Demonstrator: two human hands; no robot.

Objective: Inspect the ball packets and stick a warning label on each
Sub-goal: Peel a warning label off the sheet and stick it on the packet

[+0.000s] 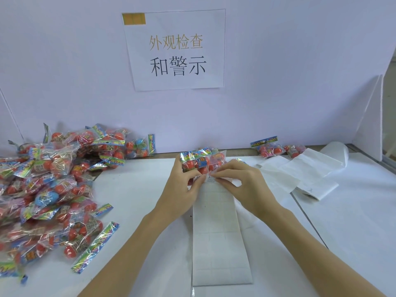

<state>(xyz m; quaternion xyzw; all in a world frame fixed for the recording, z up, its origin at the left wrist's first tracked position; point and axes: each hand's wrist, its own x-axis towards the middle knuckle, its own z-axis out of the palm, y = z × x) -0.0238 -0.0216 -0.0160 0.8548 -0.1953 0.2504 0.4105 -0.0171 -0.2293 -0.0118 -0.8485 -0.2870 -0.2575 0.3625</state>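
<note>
Taking the label strip (218, 236) at the centre of the white tabletop (137, 200) as the landmark: far to its left lies a big heap of ball packets (49, 189), clear bags each holding red balls, a few with a blue one, under colourful header cards. At the strip's far end the left hand (182, 187) is clamped on one ball packet (201, 162), thumb on its lower edge, the bag showing red balls inside. Beside it the right hand (242, 185) pinches a small printed warning label (212, 180) against the packet's bottom edge. To the strip's right lie loose backing paper sheets (308, 168), and beyond them, by the wall, two more packets (276, 148). A paper sign (175, 50) hangs above.
</note>
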